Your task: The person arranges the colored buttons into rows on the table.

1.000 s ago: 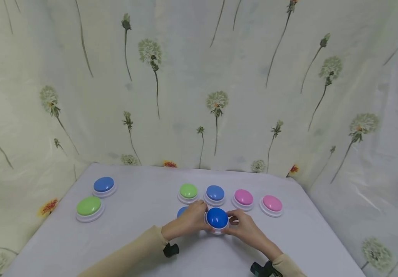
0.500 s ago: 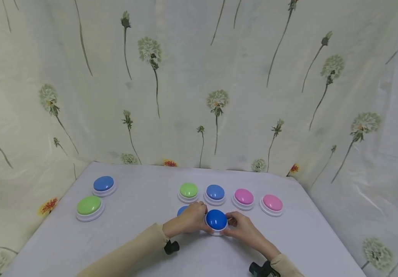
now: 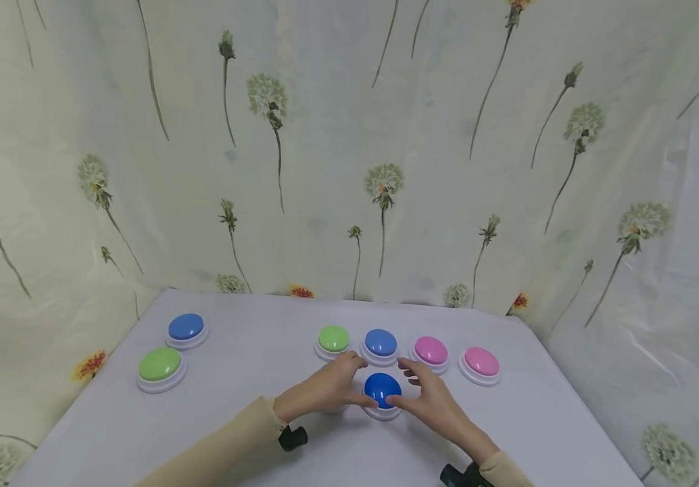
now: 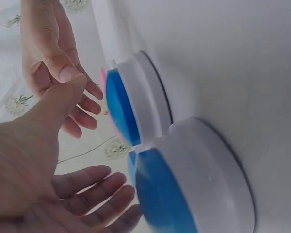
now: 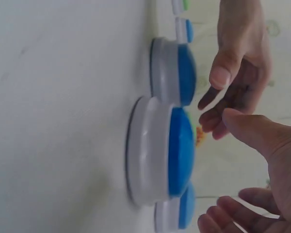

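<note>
A blue push button [image 3: 382, 389] with a round white base sits on the white table between both hands. My left hand [image 3: 332, 387] hovers at its left side, fingers spread and thumb extended over the front rim. My right hand [image 3: 433, 402] is on the opposite side, its fingers parted and thumb reaching toward the left thumb. Neither hand grips anything. Under the left hand is a second blue button [image 4: 165, 194], almost wholly covered by that hand in the head view. In the right wrist view the front button [image 5: 182, 153] lies flat, its dome facing the palms.
Behind the hands, a green button [image 3: 334, 338], a blue button [image 3: 380, 343] and two pink buttons [image 3: 431, 350] form a row. Another blue button [image 3: 186, 327] and a green button [image 3: 160, 364] stand at the left of the table [image 3: 252, 358]. A dandelion-patterned curtain hangs behind.
Both hands have let go of the front blue button and lifted off it, fingers spreading apart. The button now lies slightly lower in the head view. The other visible buttons keep their places.
</note>
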`<state>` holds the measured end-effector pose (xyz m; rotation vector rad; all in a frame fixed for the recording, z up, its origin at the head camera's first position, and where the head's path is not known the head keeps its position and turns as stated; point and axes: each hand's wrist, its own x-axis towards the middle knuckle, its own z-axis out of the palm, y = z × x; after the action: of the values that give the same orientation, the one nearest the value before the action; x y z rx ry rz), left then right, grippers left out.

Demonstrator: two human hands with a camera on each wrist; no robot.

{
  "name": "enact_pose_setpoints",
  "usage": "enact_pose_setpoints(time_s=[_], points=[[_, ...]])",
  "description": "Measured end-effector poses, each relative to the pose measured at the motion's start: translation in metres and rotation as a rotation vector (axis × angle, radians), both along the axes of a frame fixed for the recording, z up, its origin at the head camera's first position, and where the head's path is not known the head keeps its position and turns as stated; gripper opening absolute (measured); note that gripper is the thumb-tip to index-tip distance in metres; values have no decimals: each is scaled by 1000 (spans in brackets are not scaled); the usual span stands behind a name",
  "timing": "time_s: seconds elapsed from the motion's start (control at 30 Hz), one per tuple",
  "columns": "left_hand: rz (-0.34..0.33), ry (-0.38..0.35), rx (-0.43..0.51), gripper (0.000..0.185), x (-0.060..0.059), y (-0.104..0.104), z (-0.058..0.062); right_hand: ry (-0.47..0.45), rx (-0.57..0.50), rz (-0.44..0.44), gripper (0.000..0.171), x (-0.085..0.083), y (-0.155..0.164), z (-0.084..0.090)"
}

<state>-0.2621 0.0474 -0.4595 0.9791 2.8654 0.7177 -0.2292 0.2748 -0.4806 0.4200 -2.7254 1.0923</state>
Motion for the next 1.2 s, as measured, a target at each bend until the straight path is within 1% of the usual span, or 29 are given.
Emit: enact_pose_setpoints(time_s=[0.07, 0.13, 0.3, 0.47, 0.7, 0.8, 0.93, 1.07, 1.2], points=[[-13, 2, 34, 78, 2, -6, 4, 16, -7, 4, 76, 3, -4, 6], [-24, 21, 51, 75, 6, -11, 7, 36, -11, 20, 75, 6, -8, 11], [-28, 53, 47, 71, 17, -21, 13, 85, -15, 75, 73, 14, -20, 21], [-31, 39, 63, 66, 28, -38, 17, 93, -29, 116, 71, 18, -31, 24], [-53, -27, 155, 60, 48, -77, 25, 151, -51, 224, 71, 24, -50, 28], [-56, -62, 190, 58, 57, -97, 28, 135, -43, 254, 71, 28, -64, 33], [-66, -98, 245, 55, 67, -124, 32, 83, -36, 307, 71, 33, -84, 40], [-81, -81, 293, 50, 77, -150, 34, 43, -50, 383, 70, 39, -101, 44], [-81, -62, 323, 46, 84, -171, 31, 50, -40, 452, 69, 40, -116, 39]])
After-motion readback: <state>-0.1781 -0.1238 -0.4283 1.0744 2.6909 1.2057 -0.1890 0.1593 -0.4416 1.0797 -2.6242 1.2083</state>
